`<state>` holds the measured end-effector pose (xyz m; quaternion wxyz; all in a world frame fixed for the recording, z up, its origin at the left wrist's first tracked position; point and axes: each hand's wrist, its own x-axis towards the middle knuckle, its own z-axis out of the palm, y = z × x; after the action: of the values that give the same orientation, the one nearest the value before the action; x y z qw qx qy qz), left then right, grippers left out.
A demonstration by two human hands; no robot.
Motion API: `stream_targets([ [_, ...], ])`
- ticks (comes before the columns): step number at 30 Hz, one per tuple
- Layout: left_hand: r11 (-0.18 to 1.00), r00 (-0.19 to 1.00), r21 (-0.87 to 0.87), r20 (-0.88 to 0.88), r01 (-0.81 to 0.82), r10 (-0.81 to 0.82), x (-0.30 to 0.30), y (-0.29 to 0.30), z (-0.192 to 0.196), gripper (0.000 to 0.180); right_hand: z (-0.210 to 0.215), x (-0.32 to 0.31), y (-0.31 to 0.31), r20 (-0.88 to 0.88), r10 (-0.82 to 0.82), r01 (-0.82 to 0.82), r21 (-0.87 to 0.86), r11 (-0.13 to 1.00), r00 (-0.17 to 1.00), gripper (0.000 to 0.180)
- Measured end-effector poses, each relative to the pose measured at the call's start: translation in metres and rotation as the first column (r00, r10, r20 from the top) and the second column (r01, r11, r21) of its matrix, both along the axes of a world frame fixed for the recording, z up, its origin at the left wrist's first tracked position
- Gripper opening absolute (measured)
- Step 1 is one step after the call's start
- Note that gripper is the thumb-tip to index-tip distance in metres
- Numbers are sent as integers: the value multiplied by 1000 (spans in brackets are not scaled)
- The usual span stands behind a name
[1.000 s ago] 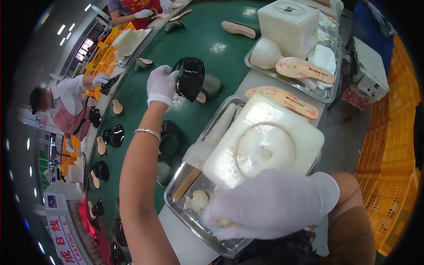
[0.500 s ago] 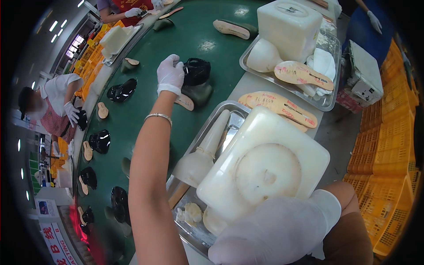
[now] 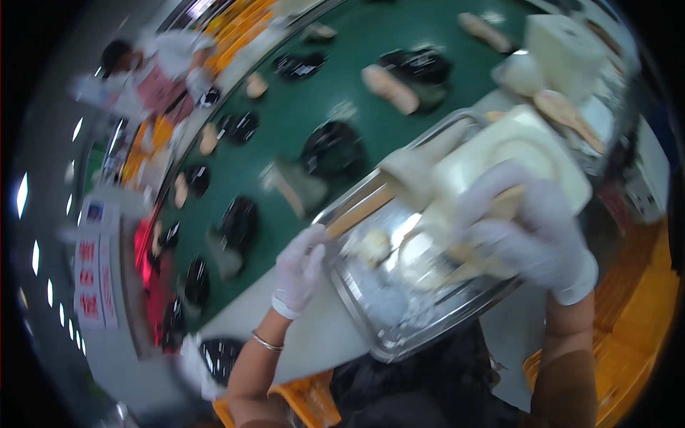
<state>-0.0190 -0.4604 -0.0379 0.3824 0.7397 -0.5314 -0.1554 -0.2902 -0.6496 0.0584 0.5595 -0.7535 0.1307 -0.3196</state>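
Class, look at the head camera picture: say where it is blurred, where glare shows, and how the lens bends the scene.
Head view: motion blur smears nearly everything, worst on the green belt and the shoe parts; the left hand is sharper than the right hand; glare whitens the metal tray floor; fisheye curves the belt edge and leaves black corners.

The scene is being viewed by one head-worn fisheye camera, being tilted steeply down and close over a metal tray (image 3: 428,314) near centre. A green conveyor belt (image 3: 321,107) is being taken in toward eleven o'clock, farther off. Edges are being bent and blurred near the rim. No second view is being provided
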Motion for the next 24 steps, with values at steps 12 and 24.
stream_targets([
  [12, 754, 375, -122, 810, -645, 452, -16, 232, 36, 32, -20, -10, 3, -121, -312, 302, -93, 949, 942, 18],
  [24, 678, 255, -117, 870, -726, 423, -10, 273, 55, 28, -30, -21, -27, -74, -201, 200, -24, 980, 977, 24],
])
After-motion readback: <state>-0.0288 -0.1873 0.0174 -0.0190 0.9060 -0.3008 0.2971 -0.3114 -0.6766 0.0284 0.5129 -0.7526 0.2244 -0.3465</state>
